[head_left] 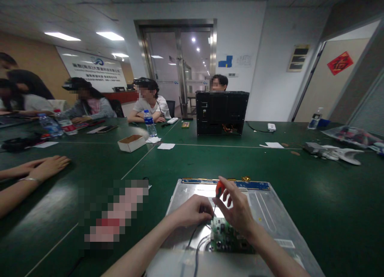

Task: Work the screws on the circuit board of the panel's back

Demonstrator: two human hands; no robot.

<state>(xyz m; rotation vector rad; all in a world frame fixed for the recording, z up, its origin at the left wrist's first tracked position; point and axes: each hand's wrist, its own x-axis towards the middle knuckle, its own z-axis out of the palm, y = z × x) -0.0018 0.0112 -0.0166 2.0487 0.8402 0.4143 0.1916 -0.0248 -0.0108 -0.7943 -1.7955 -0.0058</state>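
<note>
My right hand (238,209) is closed around the red-orange handle of a screwdriver (220,189). The screwdriver stands nearly upright, its shaft pointing down at the far left corner of a green circuit board (226,237). By that corner, close to the shaft, the fingers of my left hand (195,211) are pinched together; what they hold, if anything, is hidden. Under both hands lies a flat silvery display panel (264,207), with a blue strip (255,185) along its far edge. Dark cables (197,255) run from the board's left side toward me.
Another person's hands (45,169) rest on the green table (339,213) at left. A blurred pinkish item (117,217) lies left of the panel. Farther off are a small open box (131,143), a water bottle (150,124) and a black case (222,113). Several people sit around the table.
</note>
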